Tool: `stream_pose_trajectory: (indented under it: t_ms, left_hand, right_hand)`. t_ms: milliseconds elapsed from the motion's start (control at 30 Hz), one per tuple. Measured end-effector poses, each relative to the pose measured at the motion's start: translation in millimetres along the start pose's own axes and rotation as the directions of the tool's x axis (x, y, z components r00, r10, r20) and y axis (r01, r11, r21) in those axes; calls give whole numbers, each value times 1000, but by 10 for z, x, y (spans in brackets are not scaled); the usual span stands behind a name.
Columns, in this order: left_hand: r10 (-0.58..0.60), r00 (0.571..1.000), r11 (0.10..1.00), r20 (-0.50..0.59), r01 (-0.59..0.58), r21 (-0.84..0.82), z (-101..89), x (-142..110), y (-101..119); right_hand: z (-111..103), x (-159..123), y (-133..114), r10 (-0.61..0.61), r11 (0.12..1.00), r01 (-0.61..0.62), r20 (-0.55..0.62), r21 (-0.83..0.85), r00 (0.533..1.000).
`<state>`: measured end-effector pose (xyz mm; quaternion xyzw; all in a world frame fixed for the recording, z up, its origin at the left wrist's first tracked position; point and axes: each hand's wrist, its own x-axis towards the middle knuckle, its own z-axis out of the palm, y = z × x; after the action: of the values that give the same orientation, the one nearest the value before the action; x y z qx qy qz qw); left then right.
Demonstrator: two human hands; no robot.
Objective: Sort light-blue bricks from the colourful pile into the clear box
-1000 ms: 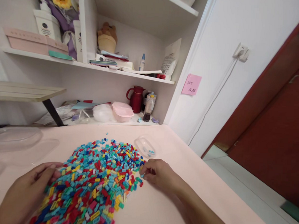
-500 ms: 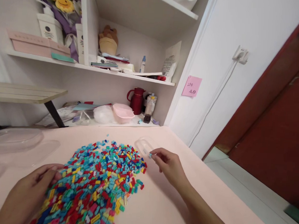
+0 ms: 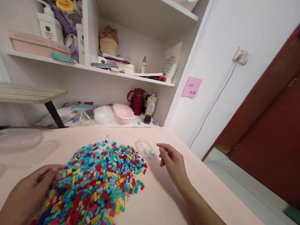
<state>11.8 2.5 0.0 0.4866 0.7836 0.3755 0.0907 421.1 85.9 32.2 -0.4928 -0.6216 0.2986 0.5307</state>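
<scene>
A big pile of small plastic bricks [image 3: 98, 180] in blue, red, yellow and green lies spread on the pink table [image 3: 160, 207]. My left hand [image 3: 32, 190] rests palm down on the pile's left edge, fingers curved over the bricks. My right hand [image 3: 172, 160] hovers just right of a small clear dish [image 3: 146, 148] that holds a few light blue bricks. Its fingers are loosely apart and nothing shows between them.
Clear plastic lids and trays [image 3: 15, 142] lie at the table's left. Behind are shelves with a red jug [image 3: 137, 100], a pink box [image 3: 123, 112] and bottles. A white wall with a pink note [image 3: 192, 87] and a dark red door [image 3: 277, 126] stand at the right.
My right hand rose from the pile's right edge with a light blue brick, carried it to the clear dish, and now its fingers are apart there. My left hand stayed put.
</scene>
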Motion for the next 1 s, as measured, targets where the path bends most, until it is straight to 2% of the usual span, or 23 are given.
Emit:
stream_pose_trajectory:
  t_ms: [100,300,400,500,633,833,1000]
  left_hand:
    - [-82,992,995,92,86,-44,-9,0,16]
    - [-114,989,991,96,120,-62,-20,-9,65]
    - [-123,987,990,99,129,-59,-23,-8,70]
    - [-125,986,989,112,133,-65,-23,-5,48]
    - [-121,987,988,108,130,-80,-1,-1,-4]
    - [-125,986,987,106,135,-85,8,-9,24]
    - [-99,990,992,96,106,-72,-32,-15,89]
  right_hand:
    - [23,-32,-29,-15,999,13,57,37,998]
    - [81,-77,-16,-37,999,32,220,26,975]
    - [116,-98,-13,-41,996,67,377,-56,925]
    - [166,-132,-36,-66,967,175,477,-186,876]
    - [222,-178,-82,-87,914,285,547,-289,833]
    - [204,-175,-58,-58,900,307,614,-309,787]
    - [191,-171,-17,-65,916,293,622,-272,780]
